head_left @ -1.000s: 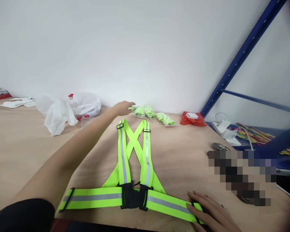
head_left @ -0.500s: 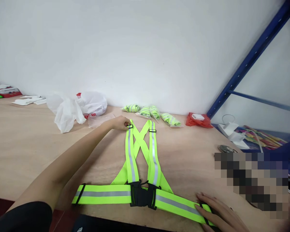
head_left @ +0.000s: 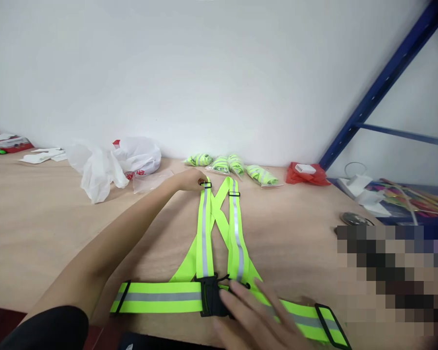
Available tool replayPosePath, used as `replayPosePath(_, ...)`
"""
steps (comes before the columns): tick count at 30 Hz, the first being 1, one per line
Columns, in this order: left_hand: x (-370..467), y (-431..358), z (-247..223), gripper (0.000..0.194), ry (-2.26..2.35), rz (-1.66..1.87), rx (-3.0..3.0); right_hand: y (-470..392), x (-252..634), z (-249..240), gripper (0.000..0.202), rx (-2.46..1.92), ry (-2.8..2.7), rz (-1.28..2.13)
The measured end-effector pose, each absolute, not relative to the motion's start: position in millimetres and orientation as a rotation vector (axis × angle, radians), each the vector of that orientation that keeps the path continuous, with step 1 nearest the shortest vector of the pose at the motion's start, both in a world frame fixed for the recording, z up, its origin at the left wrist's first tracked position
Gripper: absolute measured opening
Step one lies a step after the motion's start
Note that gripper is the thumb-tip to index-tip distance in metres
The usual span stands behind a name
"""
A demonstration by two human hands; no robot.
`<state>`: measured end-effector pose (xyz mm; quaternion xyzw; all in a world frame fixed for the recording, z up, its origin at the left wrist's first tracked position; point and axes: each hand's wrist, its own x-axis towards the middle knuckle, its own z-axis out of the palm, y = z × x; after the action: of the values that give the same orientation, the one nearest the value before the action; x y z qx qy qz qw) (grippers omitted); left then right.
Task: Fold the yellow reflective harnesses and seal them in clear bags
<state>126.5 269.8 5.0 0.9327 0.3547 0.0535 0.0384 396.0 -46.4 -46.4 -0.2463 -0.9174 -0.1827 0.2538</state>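
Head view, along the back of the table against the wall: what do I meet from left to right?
Red-and-white box, white papers, white plastic bags, bagged green strap bundle, two more bundles side by side, fourth bundle, red plastic bag.

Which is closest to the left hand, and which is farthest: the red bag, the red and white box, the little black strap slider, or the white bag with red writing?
Starting from the left hand:
1. Black strap slider, right at its fingers.
2. White bag with red writing, to its left.
3. Red bag, off to the right.
4. Red and white box, far left.
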Motion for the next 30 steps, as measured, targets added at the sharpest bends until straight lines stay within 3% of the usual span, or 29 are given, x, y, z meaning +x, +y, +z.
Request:
replayPosePath(3, 126.1, 270.1, 8.4, 0.022, 1.073, 0.150, 2.883, -26.9, 353.1, -69.0, 0.022, -0.667, -2.294, -0.556)
replayPosePath(7, 127.1, 275.2, 10.9, 0.021, 1.061, 0.156, 2.894, -14.9, 345.7, -92.7, 0.021, -0.636, -2.347, -0.525)
replayPosePath(20, 153.7, 289.0, 11.3, 0.023, 0.988, 0.183, 2.934, -17.7, 350.3, -90.6, 0.021, -0.633, -2.335, -0.503)
replayPosePath(30, 142.2, 290.0, -16.7, 0.027, 1.095, 0.121, 2.837, -17.4, 349.9, -87.4, 0.018, -0.642, -2.324, -0.475)
